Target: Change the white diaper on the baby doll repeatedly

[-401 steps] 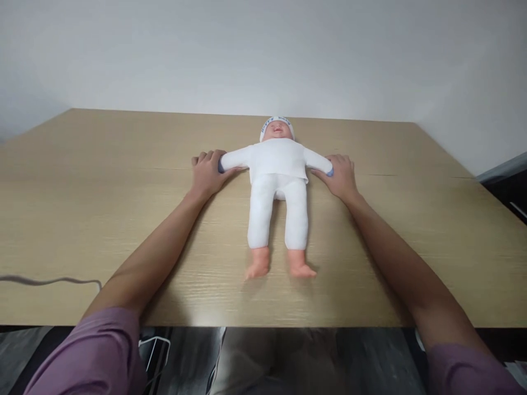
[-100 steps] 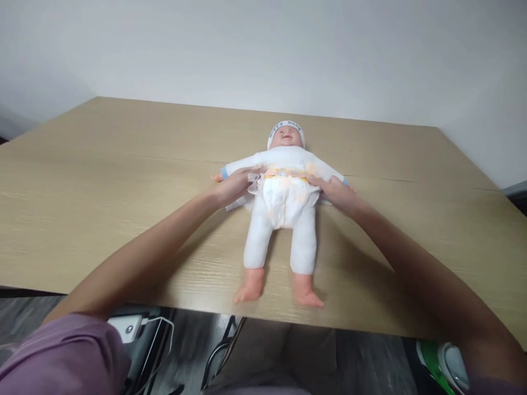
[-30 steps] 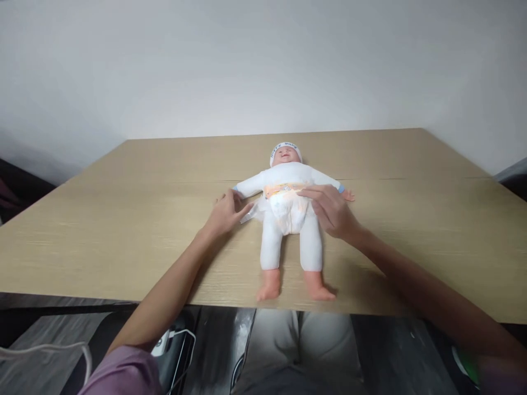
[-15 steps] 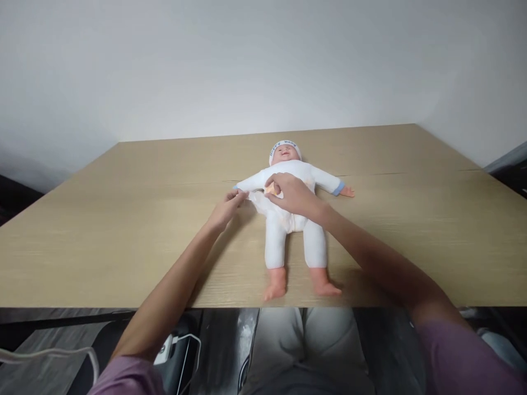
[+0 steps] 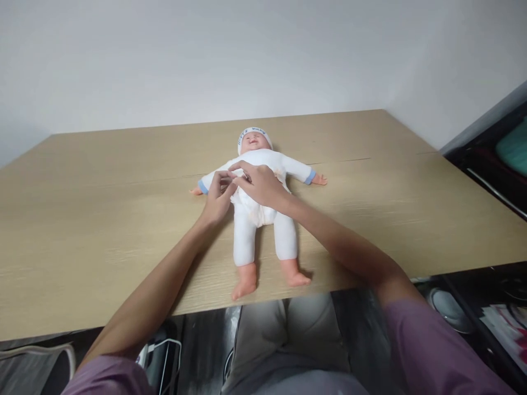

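Observation:
A baby doll in a white suit with blue cuffs lies on its back, feet toward me, arms spread. Around its hips is a white diaper. At the doll's waist, on the left, my left hand is closed, thumb and fingers pinching the diaper's side edge. My right hand reaches across the belly, its curled fingers meeting my left fingertips at that same edge. The hands cover the exact spot they grip.
The doll rests on a wooden table with a pale wall behind it. On the right stands a dark shelf. Below the front edge are a white cable and a round grey object.
My left hand has brought the diaper's stretched side flap in against the doll's waist, up to my right hand. The whole view has turned slightly to the right.

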`<state>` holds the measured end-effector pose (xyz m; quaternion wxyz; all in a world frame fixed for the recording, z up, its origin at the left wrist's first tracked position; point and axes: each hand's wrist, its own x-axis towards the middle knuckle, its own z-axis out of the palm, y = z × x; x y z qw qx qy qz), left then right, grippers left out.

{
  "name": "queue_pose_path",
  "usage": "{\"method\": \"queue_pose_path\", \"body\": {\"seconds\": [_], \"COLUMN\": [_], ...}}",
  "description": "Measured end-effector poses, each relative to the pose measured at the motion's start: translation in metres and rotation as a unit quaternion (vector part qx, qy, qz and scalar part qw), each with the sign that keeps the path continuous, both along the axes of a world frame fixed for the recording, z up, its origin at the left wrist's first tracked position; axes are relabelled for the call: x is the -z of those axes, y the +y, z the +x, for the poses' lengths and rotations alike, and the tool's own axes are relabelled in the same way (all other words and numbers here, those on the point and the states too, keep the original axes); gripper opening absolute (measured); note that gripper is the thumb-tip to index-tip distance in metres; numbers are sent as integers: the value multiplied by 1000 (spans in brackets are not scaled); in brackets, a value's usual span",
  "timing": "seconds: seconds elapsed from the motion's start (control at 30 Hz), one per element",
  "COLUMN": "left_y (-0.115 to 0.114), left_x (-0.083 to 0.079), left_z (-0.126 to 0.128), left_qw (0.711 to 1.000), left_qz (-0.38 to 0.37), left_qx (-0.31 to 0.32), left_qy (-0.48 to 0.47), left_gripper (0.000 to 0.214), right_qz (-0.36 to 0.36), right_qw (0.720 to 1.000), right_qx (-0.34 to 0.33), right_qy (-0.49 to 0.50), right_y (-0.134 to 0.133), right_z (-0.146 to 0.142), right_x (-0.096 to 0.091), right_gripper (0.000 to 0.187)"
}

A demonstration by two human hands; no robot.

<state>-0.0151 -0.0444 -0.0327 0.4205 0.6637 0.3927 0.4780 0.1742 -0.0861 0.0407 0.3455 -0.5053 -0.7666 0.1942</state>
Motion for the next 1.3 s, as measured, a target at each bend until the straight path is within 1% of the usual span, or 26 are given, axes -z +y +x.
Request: {"method": "queue_pose_path", "body": {"seconds": [0.07, 0.17, 0.23, 0.33, 0.4, 0.47, 0.5, 0.57, 0.6, 0.63, 0.7, 0.73, 0.77, 0.8, 0.83, 0.9, 0.97, 1.07, 1.13, 1.2, 1.3], "left_y": [0, 3, 5, 7, 5, -3, -11, -35, -51, -68, -101, -115, -127, -135, -140, -142, -136, -122, -114, -109, -103], "left_x": [5, 10, 12, 12, 9, 1, -6, -21, -29, -36, -47, -49, -50, -49, -47, -41, -36, -31, -29, -27, -24], "left_z": [0, 0, 1, 0, -2, -6, -10, -16, -19, -22, -24, -23, -22, -20, -17, -12, -7, 1, 6, 10, 12], "left_qw": [1000, 999, 999, 999, 999, 998, 998, 996, 994, 990, 972, 959, 947, 938, 934, 935, 935, 933, 929, 924, 924], "left_qz": [3, -7, -10, 1, 2, -8, -4, 41, 76, 109, 141, 139, 132, 122, 114, 106, 108, 109, 109, 106, 108], "left_qx": [-13, -11, -9, -14, -29, -51, -63, -68, -54, -25, 58, 98, 125, 136, 131, 91, 47, 10, -5, -11, -1], "left_qy": [17, 36, 39, 34, 29, 21, 20, 35, 56, 88, 181, 228, 266, 295, 312, 327, 335, 342, 353, 367, 366], "left_gripper": [49, 52, 52, 53, 55, 53, 49, 36, 30, 26, 26, 28, 30, 31, 32, 32, 34, 37, 43, 51, 53], "right_qz": [24, 50, 53, 46, 50, 76, 94, 126, 132, 131, 98, 75, 51, 33, 19, 4, 2, 33, 58, 65, 59], "right_qw": [998, 991, 987, 988, 990, 990, 990, 989, 990, 991, 995, 997, 998, 999, 999, 998, 997, 992, 984, 979, 979], "right_qx": [38, 87, 100, 102, 103, 97, 89, 62, 46, 29, 1, -7, -10, -5, 7, 38, 64, 75, 75, 69, 59], "right_qy": [-35, -91, -112, -102, -82, -66, -59, -39, -29, -19, -20, -25, -31, -36, -40, -43, -51, -99, -148, -181, -188], "right_y": [-1, -2, -2, -4, -9, -23, -33, -60, -76, -92, -118, -128, -135, -138, -139, -136, -130, -126, -125, -125, -124], "right_z": [-5, -9, -10, -6, -2, 4, 8, 16, 21, 26, 37, 44, 50, 56, 61, 68, 69, 61, 54, 49, 47], "right_x": [4, 11, 13, 9, 3, -6, -9, -14, -14, -11, -2, 4, 11, 18, 23, 31, 35, 38, 43, 48, 55], "right_gripper": [28, 25, 19, 15, 28, 41, 42, 36, 30, 24, 14, 10, 7, 4, 5, 12, 16, 21, 22, 17, 13]}}
